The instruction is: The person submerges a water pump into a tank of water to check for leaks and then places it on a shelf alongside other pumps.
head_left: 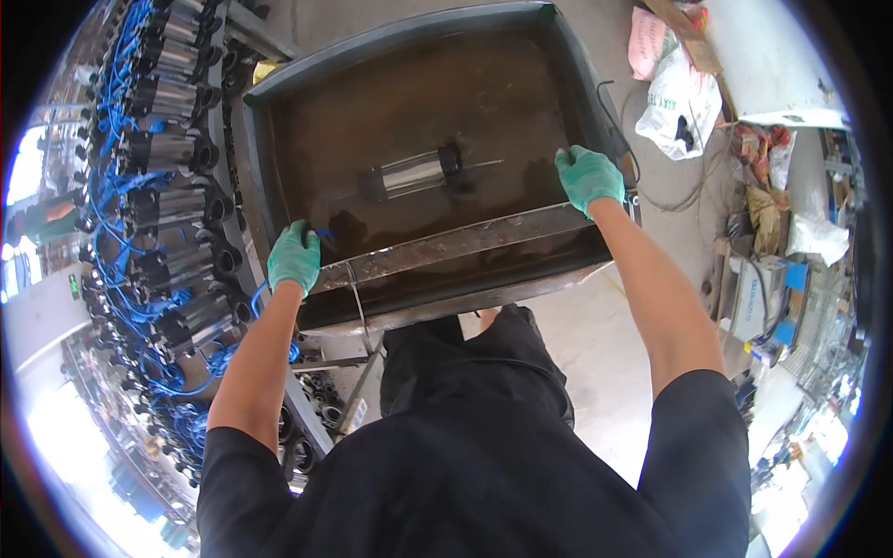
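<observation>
A metal tank (584,70) of murky brown water stands before me. A shiny cylinder (412,175) with black ends, like a pump motor, lies tilted in the water, apart from both hands. My left hand (294,259), in a green glove, is closed at the near left corner. Blue cable (323,232) shows beside its fingertips and again outside the tank. My right hand (590,179), also gloved, rests by the near right corner with its fingers apart. A flat metal bar (456,244) crosses the tank between my hands. The undersides of both hands are hidden.
Several similar cylinders (172,149) with blue cables line a rack at my left. A thin metal rod (357,293) hooks over the tank's near side. White and pink bags (684,107) and a dark cord (684,200) lie on the right-hand floor. Boxes (758,293) stand farther right.
</observation>
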`<control>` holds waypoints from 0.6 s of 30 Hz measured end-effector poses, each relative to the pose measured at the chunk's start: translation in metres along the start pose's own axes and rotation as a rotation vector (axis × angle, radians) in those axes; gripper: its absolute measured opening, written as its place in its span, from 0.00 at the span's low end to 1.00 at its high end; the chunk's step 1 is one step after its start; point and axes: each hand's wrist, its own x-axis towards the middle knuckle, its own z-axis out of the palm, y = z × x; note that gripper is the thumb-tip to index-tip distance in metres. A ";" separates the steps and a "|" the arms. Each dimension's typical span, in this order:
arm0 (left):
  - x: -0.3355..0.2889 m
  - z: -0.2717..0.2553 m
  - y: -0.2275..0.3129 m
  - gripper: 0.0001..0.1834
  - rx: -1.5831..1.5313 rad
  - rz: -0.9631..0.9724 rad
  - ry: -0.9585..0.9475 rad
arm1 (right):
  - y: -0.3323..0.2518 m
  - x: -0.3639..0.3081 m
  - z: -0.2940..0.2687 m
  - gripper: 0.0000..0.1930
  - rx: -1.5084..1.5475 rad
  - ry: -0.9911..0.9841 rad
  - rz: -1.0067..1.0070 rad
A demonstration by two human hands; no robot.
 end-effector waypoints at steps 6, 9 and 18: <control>0.024 -0.014 0.047 0.21 0.211 0.415 0.034 | 0.004 -0.002 -0.005 0.24 0.089 -0.048 0.030; 0.041 -0.007 0.102 0.17 -0.062 0.450 -0.047 | 0.004 -0.004 -0.008 0.24 0.130 -0.060 0.036; 0.103 0.051 0.229 0.12 -0.722 -0.192 -0.570 | 0.008 -0.006 -0.008 0.23 0.215 -0.025 -0.008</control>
